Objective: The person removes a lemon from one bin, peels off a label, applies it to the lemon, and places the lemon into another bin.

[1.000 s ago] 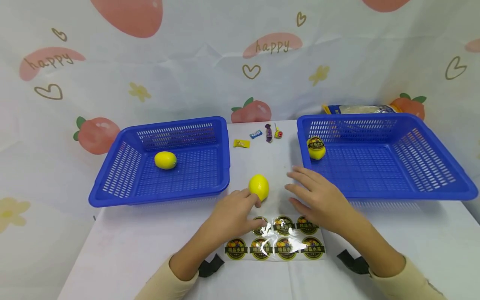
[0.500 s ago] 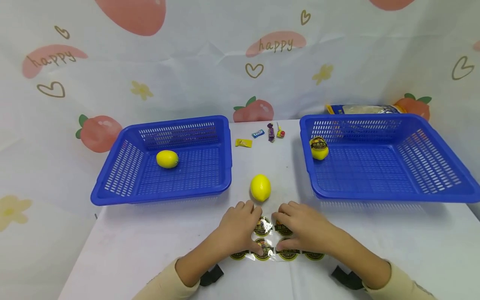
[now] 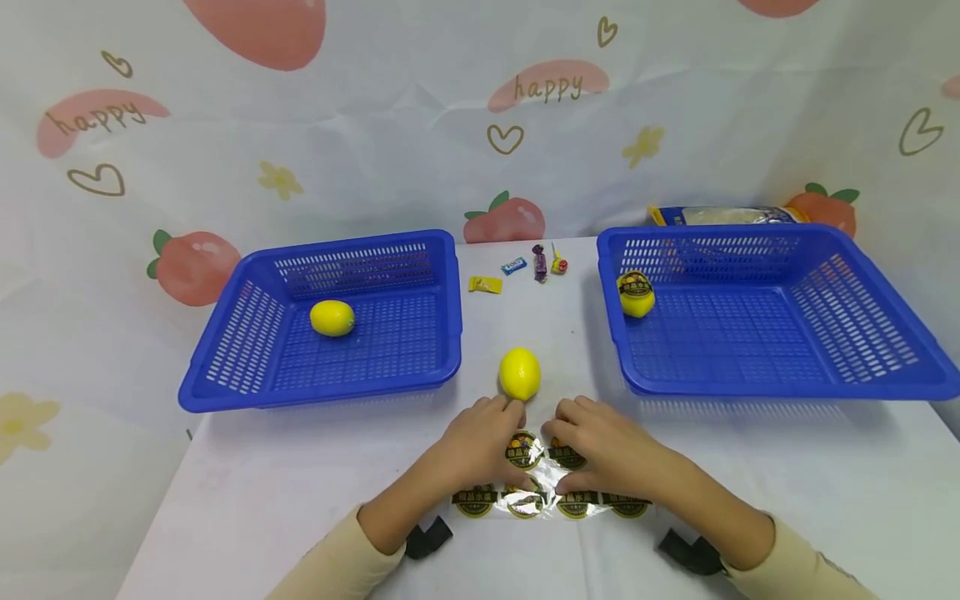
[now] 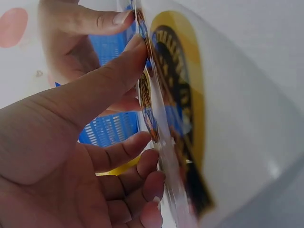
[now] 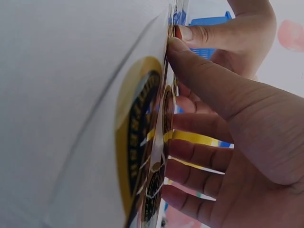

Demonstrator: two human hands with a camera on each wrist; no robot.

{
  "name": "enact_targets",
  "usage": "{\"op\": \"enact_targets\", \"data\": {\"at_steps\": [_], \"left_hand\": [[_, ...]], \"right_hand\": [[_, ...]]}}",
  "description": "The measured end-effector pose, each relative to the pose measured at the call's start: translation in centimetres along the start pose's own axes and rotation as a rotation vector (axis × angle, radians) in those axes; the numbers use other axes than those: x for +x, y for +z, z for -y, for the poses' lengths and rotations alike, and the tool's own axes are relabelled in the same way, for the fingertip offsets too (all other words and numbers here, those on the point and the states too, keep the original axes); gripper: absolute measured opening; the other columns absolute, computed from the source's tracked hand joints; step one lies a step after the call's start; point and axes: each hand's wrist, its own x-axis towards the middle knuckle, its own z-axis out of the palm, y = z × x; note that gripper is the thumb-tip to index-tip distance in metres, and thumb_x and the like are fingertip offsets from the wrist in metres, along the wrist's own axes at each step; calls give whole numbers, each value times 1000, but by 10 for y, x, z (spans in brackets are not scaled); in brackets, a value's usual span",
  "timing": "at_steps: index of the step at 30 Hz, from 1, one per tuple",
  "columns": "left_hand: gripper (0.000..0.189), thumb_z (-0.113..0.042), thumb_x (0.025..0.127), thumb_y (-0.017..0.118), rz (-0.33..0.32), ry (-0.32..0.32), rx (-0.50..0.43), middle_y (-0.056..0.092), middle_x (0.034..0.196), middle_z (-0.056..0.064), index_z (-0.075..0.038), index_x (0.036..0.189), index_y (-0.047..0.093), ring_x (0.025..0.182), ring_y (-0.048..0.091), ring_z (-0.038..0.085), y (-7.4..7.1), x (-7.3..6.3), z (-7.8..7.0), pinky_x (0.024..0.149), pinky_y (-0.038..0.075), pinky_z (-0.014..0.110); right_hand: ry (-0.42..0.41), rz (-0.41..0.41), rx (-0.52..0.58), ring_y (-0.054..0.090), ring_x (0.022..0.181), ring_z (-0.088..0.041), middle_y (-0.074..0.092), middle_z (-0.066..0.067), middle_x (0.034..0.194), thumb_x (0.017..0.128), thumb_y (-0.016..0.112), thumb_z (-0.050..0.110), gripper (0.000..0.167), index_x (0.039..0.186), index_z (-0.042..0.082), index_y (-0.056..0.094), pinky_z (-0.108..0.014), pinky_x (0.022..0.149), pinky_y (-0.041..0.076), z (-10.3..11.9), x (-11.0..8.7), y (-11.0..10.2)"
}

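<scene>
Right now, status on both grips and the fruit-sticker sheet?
Left grip and right grip touching fruit-sticker sheet. Sheet lying on table. Lemon just beyond; nothing visibly blocking.

On the table [image 3: 247, 483], a lemon [image 3: 520, 374] lies behind the sticker sheet [image 3: 525, 450], before the candies [image 3: 540, 263]; the left basket [image 3: 322, 394] holds a second lemon [image 3: 332, 318], the right basket [image 3: 787, 389] a third lemon [image 3: 636, 298].

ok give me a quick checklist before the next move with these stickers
1. Sticker sheet lying on the table: ok.
2. Left-hand grip and right-hand grip at the sheet: ok, both touch it.
3. Peeling started: cannot tell, the hands hide part of the sheet.
4. Table lemon close by: ok, just beyond the left hand.
5. Room in the right basket: ok, only one stickered lemon inside.
6. Left-basket lemon stickered: not ok, no sticker shows.
</scene>
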Motion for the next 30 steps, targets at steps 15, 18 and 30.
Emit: {"op": "enact_targets", "data": {"at_steps": [15, 18, 30], "left_hand": [[88, -68, 52, 89, 20, 12, 174, 45, 96, -1, -13, 110, 53, 85, 43, 17, -2, -6, -8, 65, 41, 31], [82, -67, 56, 89, 19, 8, 199, 46, 95, -2, -13, 108, 53, 85, 44, 17, -1, -4, -8, 66, 41, 31], [52, -49, 72, 89, -14, 18, 67, 48, 88, -6, -16, 100, 59, 80, 45, 14, -5, -2, -3, 68, 42, 29]], "right_hand": [[83, 26, 75, 45, 85, -11, 48, 9, 92, 67, 90, 45, 66, 117, 9, 66, -30, 73, 40, 2, 3, 2], [95, 33, 98, 46, 87, -11, 49, 8, 93, 68, 91, 43, 65, 117, 10, 66, -31, 74, 41, 2, 3, 2], [93, 25, 131, 45, 87, -11, 49, 9, 93, 67, 92, 41, 64, 117, 12, 66, -31, 74, 40, 0, 3, 2]]}}
